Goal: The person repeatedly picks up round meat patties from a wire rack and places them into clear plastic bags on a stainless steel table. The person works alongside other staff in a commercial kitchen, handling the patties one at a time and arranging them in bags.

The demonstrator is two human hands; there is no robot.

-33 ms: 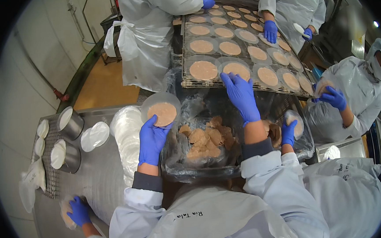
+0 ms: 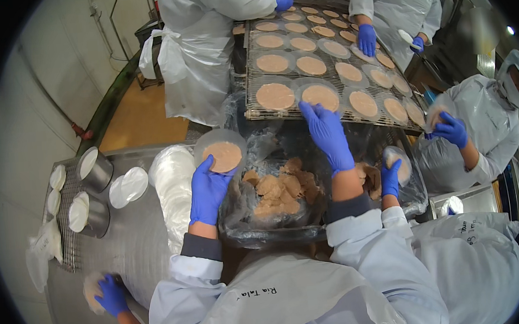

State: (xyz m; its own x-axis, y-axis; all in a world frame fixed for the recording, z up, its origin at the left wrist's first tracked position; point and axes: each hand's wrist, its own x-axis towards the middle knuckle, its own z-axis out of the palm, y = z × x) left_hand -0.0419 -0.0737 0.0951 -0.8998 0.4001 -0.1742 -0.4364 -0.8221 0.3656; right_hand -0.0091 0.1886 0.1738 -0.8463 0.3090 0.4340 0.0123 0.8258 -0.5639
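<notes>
My left hand [image 2: 208, 192] holds a round meat patty [image 2: 222, 157] on a translucent round sheet, thumb over the patty's near edge. My right hand [image 2: 330, 136] is at the near edge of a wire mesh belt [image 2: 295, 112]. Its fingertips grip the near rim of another patty [image 2: 320, 98] on a round sheet; the thumb is partly hidden. Both hands wear blue gloves. Below and between them, a plastic-lined bin [image 2: 277, 236] contains a heap of pinkish meat mix [image 2: 276, 188]. Rows of patties on round sheets cover the belt.
Left, a steel table [image 2: 130, 243] bears a long stack of clear sheets [image 2: 173, 180], metal cups [image 2: 95, 168] and white discs [image 2: 129, 186]. Co-workers' gloved hands [image 2: 111, 294] [image 2: 391, 177] hold patties close on both sides. More people stand around the belt.
My hands stay almost in place. The co-worker's hand at lower left has moved slightly to the right and down. The view has shifted a little.
</notes>
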